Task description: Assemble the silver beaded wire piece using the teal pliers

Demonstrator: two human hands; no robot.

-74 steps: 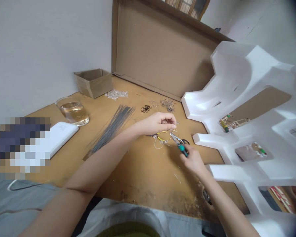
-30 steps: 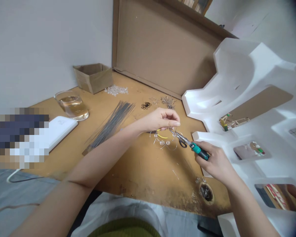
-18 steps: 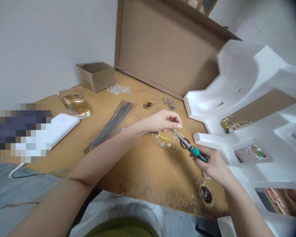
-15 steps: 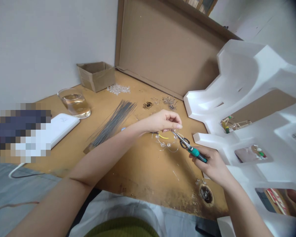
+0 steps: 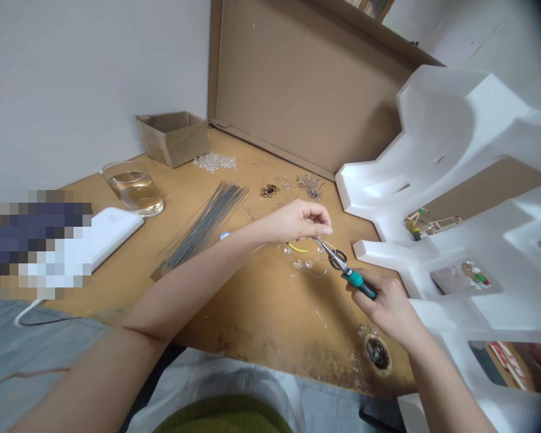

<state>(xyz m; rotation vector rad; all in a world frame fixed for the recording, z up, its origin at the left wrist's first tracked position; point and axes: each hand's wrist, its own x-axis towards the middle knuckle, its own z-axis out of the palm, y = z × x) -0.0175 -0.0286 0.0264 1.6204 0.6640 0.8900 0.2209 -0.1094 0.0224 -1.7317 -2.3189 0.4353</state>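
Observation:
My right hand [image 5: 385,300] is closed around long-nose pliers [image 5: 354,280] with teal and black handles. Their metal jaws point up and left, with the tips just under the fingers of my left hand [image 5: 304,221]. The left thumb and fingers are pinched on a thin wire strung with clear beads [image 5: 298,264]. This strand curves below the hand, above or on the table; which one I cannot tell. The exact spot where the jaws meet the wire is too small to make out. Behind the pliers show black loop handles [image 5: 338,259], and a curved yellow handle [image 5: 297,247] lies near the left hand.
Straight grey wires [image 5: 202,225] lie in a bundle left of centre. Clear beads [image 5: 214,161] are heaped beside a cardboard box [image 5: 174,139]. A glass of amber liquid [image 5: 135,189] and a white power bank [image 5: 117,231] stand left. White foam packaging [image 5: 437,132] borders the right side.
The camera view has shifted slightly. Both hands keep almost the same pose, with the pliers' tips still at the left fingers.

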